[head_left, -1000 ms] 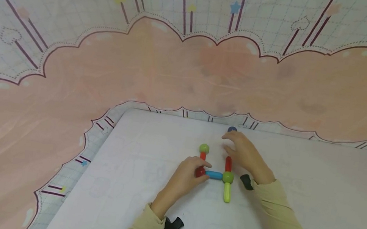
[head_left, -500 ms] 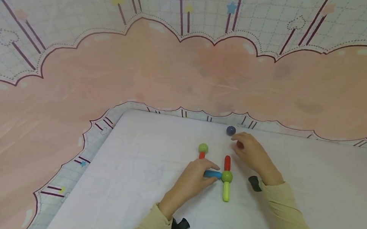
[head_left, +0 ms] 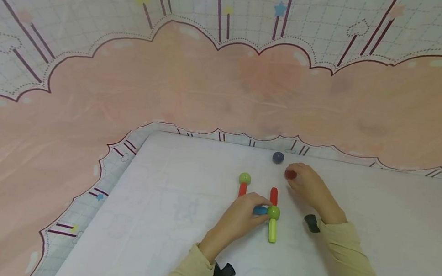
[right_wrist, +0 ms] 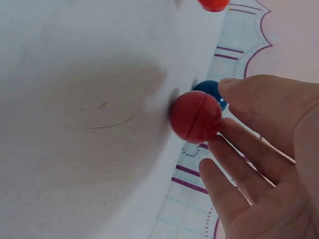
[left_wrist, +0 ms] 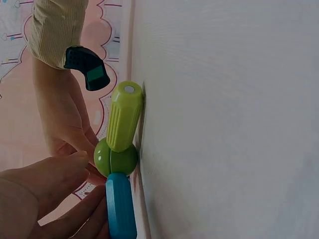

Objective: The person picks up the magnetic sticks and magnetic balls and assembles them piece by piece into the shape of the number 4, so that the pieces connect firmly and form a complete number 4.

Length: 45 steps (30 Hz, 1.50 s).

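In the head view my left hand reaches over a row of toy sticks and balls. Its thumb and index finger lie either side of a blue stick, close to a green ball. A lime stick and a red stick join that ball. A second red stick ends in another green ball. My right hand has its fingertips at a red ball; whether the thumb touches it is unclear. A dark blue ball sits just beyond.
The white table carries the pieces; its far edge lies just behind the dark blue ball. A patterned peach cloth rises beyond. A black wrist device is worn at the left cuff, another black device at the right.
My left hand has slid right, from the left end of the blue stick to the green ball. My right hand has drawn back to the right, bringing the red ball into sight at its fingertips.
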{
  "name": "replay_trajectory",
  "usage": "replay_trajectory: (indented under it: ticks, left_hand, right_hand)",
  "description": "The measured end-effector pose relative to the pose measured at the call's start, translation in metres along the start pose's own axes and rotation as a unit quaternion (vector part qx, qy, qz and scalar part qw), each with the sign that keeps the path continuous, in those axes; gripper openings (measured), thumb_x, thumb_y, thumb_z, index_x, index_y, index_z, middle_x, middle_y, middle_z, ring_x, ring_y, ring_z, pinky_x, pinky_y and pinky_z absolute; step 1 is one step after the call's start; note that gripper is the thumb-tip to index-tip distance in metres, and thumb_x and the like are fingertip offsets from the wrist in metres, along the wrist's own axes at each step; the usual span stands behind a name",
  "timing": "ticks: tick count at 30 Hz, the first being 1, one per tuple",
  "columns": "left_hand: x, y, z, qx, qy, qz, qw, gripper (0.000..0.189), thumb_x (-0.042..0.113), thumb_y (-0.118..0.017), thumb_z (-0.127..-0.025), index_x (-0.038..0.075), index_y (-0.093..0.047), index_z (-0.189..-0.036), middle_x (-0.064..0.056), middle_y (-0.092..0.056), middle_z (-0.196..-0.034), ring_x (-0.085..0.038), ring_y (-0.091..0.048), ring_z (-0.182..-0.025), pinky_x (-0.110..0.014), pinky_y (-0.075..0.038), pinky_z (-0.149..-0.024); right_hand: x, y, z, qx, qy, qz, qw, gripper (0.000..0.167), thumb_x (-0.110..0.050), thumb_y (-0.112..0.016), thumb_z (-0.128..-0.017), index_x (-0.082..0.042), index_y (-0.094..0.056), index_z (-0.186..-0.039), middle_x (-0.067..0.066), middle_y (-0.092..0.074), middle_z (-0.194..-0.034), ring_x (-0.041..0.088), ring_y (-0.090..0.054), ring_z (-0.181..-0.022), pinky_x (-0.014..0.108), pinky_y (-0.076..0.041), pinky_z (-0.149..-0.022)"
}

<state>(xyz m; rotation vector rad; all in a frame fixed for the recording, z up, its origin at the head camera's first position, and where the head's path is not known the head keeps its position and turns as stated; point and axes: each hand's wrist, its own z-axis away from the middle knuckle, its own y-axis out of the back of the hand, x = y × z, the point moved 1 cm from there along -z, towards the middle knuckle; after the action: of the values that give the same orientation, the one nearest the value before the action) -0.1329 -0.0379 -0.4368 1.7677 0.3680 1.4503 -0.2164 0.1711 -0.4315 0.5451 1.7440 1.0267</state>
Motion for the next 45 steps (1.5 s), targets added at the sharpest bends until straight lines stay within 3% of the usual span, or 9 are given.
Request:
replay_trajectory:
  ticks: [12,22,34,45]
  left_hand:
    - [0.001,-0.006,-0.005,-0.002,-0.009,-0.066,0.9978,0.029,0.024,-0.075,-0.090,0.016,-0.072,-0.117,0.005,-0.071,-0.111,-0.007,-0.063,-0.099,-0.023,-0.051,-0.091]
    - [0.005,-0.009,-0.011,-0.027,0.000,-0.095,0.9951,0.031,0.030,-0.073,-0.091,0.023,-0.071,-0.121,0.008,-0.071,-0.114,-0.005,-0.061,-0.097,-0.022,-0.050,-0.088]
    - [0.007,-0.011,-0.016,-0.025,0.019,-0.086,0.9958,0.030,0.030,-0.076,-0.088,0.024,-0.074,-0.117,0.009,-0.072,-0.112,-0.009,-0.063,-0.102,-0.026,-0.050,-0.090]
    - [0.006,-0.012,-0.017,-0.005,0.014,-0.086,0.9962,0.029,0.029,-0.078,-0.085,0.024,-0.075,-0.113,0.010,-0.073,-0.111,-0.008,-0.065,-0.104,-0.024,-0.050,-0.088]
  right_hand:
    - [0.005,-0.004,-0.003,0.009,-0.003,-0.006,0.9999,0.033,0.006,-0.064,-0.088,0.011,-0.061,-0.121,0.029,-0.061,-0.123,0.042,-0.057,-0.116,0.055,-0.043,-0.104]
    - [0.007,-0.008,-0.005,0.013,-0.009,-0.026,0.9995,0.029,0.008,-0.057,-0.092,0.009,-0.062,-0.121,0.027,-0.061,-0.123,0.041,-0.056,-0.115,0.055,-0.043,-0.103]
    - [0.010,-0.012,-0.006,0.013,-0.026,-0.042,0.9987,0.028,0.008,-0.056,-0.093,0.008,-0.063,-0.121,0.026,-0.063,-0.120,0.042,-0.056,-0.116,0.056,-0.045,-0.101]
    - [0.005,-0.012,-0.009,-0.007,-0.046,-0.068,0.9966,0.029,0.005,-0.059,-0.095,0.006,-0.064,-0.123,0.025,-0.064,-0.121,0.040,-0.060,-0.113,0.054,-0.048,-0.099]
